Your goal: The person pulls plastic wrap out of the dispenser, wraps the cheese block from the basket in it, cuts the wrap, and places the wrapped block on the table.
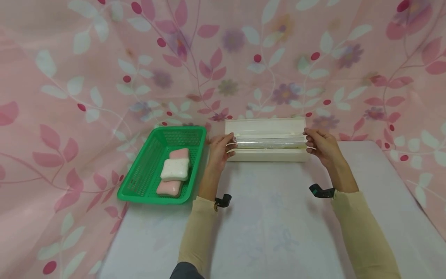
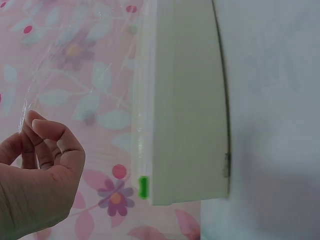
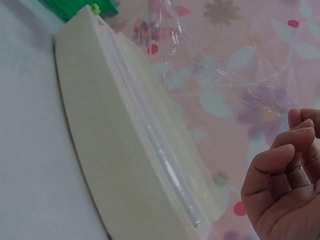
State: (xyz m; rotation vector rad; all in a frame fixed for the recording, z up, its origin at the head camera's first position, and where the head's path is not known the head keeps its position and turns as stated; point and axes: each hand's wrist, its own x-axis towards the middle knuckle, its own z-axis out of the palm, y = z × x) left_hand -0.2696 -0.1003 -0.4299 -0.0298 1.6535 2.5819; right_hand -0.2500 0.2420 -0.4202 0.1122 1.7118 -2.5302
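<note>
A cream cling film dispenser (image 1: 268, 156) stands at the back of the table with its lid (image 1: 265, 124) raised. Clear cling film (image 1: 266, 142) stretches between the two hands, above the box. My left hand (image 1: 219, 152) pinches one corner of the film between thumb and fingers near the box's left end. At the right end, my right hand (image 1: 323, 147) pinches the other corner, fingers curled. Thin, see-through film (image 3: 235, 75) runs off from the right fingertips in the right wrist view. A small green piece (image 2: 143, 187) sits at the box's end in the left wrist view.
Left of the dispenser, close by the left forearm, stands a green plastic basket (image 1: 139, 197). In it lie a white soap bar (image 1: 175, 169) and two pink soap bars (image 1: 168, 188). A pink floral cloth (image 1: 230, 69) hangs behind the white-covered table (image 1: 265, 217).
</note>
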